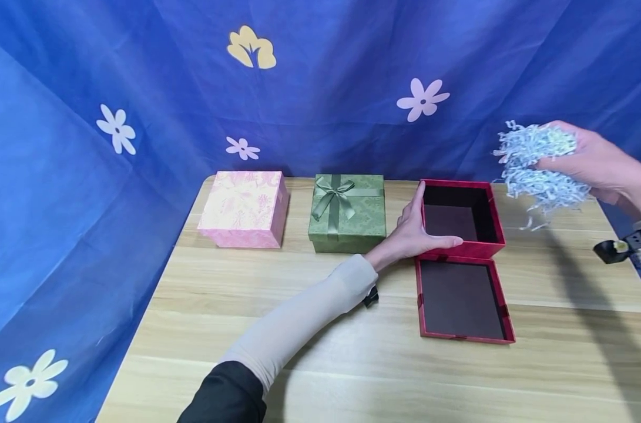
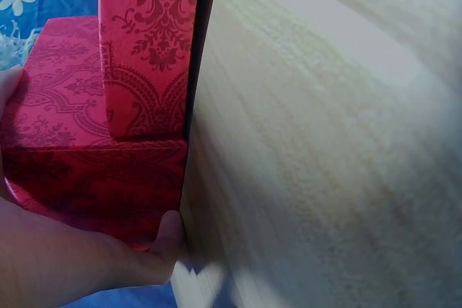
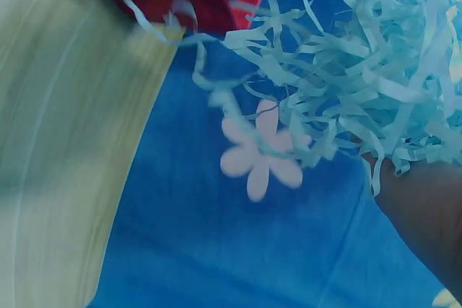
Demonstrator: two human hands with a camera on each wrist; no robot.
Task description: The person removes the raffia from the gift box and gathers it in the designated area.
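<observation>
In the head view, the right hand [image 1: 603, 161] clutches a wad of blue shredded paper [image 1: 532, 154] raised off the wooden table [image 1: 220, 282], right of the red box [image 1: 460, 251]; the wad is roundish, loose strands hanging downward. The box opens upward, its lid [image 1: 463, 299] inside-up against the near wall; foreshortening hides which sides run longer. The left hand [image 1: 412, 232] spans the box's near left corner, thumb along the front. The left wrist view shows fingers extended against the box. In the right wrist view, strands trail from the wad toward the box.
</observation>
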